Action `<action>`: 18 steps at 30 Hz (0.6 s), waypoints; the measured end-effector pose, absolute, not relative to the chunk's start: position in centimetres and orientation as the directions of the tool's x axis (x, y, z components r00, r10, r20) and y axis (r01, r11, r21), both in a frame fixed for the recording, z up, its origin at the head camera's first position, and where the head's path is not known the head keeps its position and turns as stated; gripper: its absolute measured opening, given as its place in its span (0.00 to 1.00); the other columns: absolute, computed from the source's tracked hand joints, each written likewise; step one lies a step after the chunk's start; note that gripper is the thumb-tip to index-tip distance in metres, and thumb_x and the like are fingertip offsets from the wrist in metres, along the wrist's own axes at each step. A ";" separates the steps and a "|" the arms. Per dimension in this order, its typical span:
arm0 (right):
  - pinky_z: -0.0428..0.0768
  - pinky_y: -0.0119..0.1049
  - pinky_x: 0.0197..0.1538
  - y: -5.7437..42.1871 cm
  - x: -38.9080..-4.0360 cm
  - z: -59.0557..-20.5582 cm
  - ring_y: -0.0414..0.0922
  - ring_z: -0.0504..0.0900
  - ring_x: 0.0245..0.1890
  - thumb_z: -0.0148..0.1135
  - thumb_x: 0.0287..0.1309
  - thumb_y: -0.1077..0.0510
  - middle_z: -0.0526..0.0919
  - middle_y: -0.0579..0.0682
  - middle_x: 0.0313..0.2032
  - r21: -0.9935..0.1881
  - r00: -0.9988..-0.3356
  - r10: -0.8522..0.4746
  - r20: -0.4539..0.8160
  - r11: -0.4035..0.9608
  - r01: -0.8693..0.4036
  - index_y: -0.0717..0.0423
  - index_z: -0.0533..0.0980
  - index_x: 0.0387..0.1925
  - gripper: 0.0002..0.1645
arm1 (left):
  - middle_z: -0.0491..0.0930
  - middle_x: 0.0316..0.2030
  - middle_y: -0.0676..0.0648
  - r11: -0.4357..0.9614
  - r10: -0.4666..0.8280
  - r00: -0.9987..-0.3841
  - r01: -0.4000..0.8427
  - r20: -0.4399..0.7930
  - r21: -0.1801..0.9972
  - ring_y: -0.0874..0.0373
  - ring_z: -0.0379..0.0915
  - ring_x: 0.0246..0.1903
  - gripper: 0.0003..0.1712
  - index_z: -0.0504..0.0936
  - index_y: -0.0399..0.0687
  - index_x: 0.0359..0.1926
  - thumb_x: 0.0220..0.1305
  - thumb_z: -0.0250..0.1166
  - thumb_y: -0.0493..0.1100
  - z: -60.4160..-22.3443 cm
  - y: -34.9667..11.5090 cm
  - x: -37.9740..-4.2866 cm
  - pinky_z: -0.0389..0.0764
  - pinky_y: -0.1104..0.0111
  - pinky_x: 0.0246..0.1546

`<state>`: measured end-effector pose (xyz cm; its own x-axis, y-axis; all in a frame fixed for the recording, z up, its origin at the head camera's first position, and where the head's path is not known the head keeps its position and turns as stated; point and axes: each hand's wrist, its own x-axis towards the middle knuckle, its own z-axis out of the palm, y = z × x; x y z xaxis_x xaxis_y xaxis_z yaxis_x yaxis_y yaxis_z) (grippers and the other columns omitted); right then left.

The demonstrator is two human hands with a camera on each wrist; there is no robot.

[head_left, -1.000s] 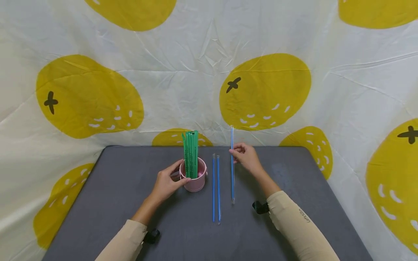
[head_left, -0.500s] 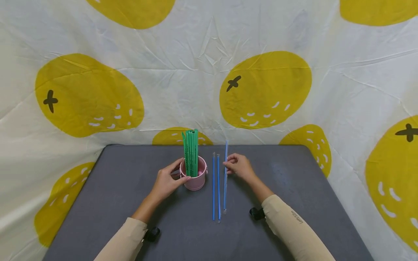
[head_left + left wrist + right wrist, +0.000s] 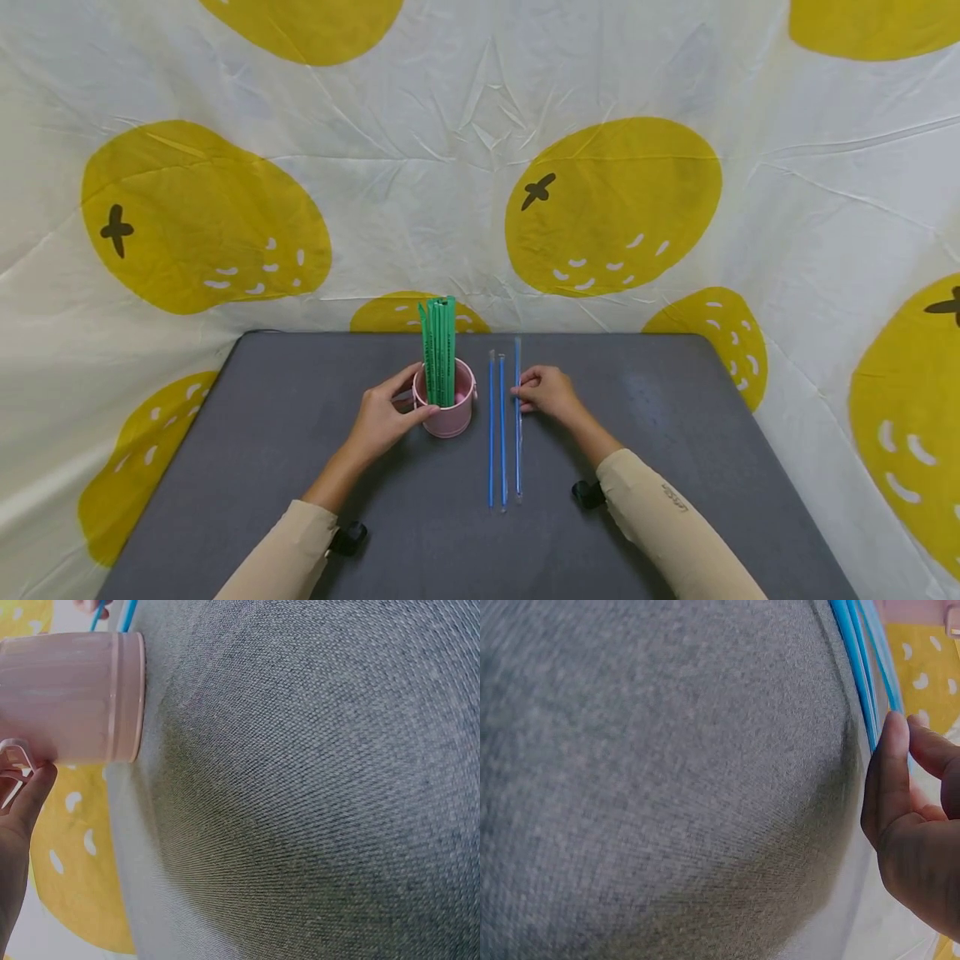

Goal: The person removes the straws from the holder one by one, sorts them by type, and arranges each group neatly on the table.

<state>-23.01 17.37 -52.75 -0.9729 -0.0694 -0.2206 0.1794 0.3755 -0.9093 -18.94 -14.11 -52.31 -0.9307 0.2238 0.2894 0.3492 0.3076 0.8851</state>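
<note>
A small pink bucket (image 3: pixel 447 425) stands on the table, with several green wrapped straws (image 3: pixel 440 350) upright in it. My left hand (image 3: pixel 381 421) holds the bucket from its left side, thumb at the near rim. Two blue straws (image 3: pixel 502 433) in clear wrappers lie side by side to the right of the bucket. Just right of them, a third blue straw (image 3: pixel 518 454) runs nearly parallel, pinched between the thumb and fingers of my right hand (image 3: pixel 549 392). In the right wrist view the fingertips (image 3: pixel 896 731) close on this straw near the others.
The dark grey table (image 3: pixel 300 400) reaches back to a white cloth (image 3: pixel 420 200) printed with large yellow fruit. Black wrist cameras (image 3: pixel 348 540) sit under both cuffs. A small pink thing (image 3: pixel 461 400) shows inside the bucket.
My right hand has moved left and toward me, bringing the third blue straw down beside the other two. My left hand and the bucket stay in place.
</note>
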 end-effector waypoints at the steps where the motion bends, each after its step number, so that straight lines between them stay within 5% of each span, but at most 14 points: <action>1: 0.91 0.39 0.33 17.4 -23.0 -52.8 0.42 0.87 0.24 0.70 0.60 0.69 0.88 0.62 0.35 -0.905 -0.972 -0.075 -0.224 0.385 0.179 0.73 0.79 0.44 0.13 | 0.80 0.63 0.37 0.307 0.222 -0.931 0.348 0.289 0.886 0.39 0.80 0.61 0.46 0.74 0.45 0.72 0.52 0.82 0.43 -52.3 -14.1 -19.0 0.85 0.45 0.53; 10: 0.90 0.35 0.30 17.0 -22.8 -53.8 0.39 0.86 0.23 0.72 0.57 0.69 0.89 0.56 0.32 -0.885 -0.970 -0.038 -0.239 0.420 0.202 0.71 0.81 0.43 0.13 | 0.77 0.63 0.28 0.300 0.228 -0.936 0.329 0.267 0.896 0.30 0.76 0.61 0.46 0.70 0.34 0.72 0.54 0.80 0.36 -51.2 -13.6 -18.3 0.81 0.37 0.54; 18: 0.89 0.34 0.30 16.6 -22.4 -53.9 0.40 0.87 0.23 0.71 0.55 0.71 0.89 0.58 0.31 -0.885 -0.970 -0.051 -0.236 0.424 0.193 0.73 0.80 0.43 0.13 | 0.78 0.63 0.29 0.305 0.230 -0.935 0.334 0.271 0.892 0.31 0.77 0.61 0.45 0.70 0.33 0.72 0.56 0.79 0.37 -49.3 -13.4 -17.2 0.82 0.39 0.54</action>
